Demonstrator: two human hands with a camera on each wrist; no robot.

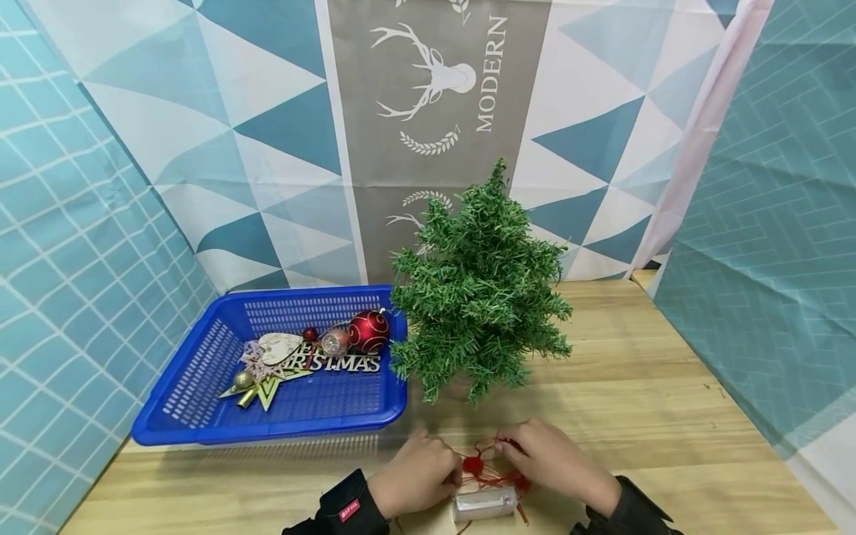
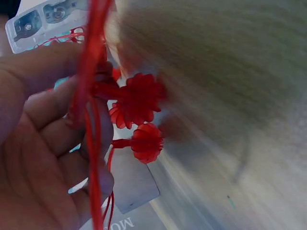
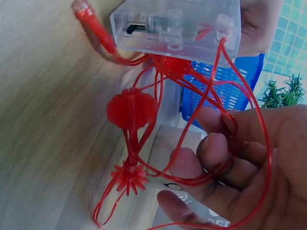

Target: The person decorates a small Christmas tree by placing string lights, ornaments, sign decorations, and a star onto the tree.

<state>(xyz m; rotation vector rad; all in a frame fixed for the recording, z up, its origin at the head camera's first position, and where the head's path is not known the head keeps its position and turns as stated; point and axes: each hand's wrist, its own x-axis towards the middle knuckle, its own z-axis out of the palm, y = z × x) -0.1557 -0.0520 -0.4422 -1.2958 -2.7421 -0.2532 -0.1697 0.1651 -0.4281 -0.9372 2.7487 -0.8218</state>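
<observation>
My left hand (image 1: 421,473) pinches part of the red string lights (image 1: 473,466), thumb and fingers drawn in around it, while my right hand (image 1: 547,455) curls its fingers round loops of the same thin wire. The lights stretch tangled between my two hands, low over the wooden table (image 1: 642,416). The clear battery box (image 1: 485,504) is just beside them, nearer me. Beyond stands the artificial Christmas tree (image 1: 481,297), right of the blue plastic basket (image 1: 267,430) of ornaments.

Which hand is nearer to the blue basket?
Left. The left hand is just in front of the blue basket's near right corner; the right hand is farther right, past a red flower-shaped piece.
</observation>
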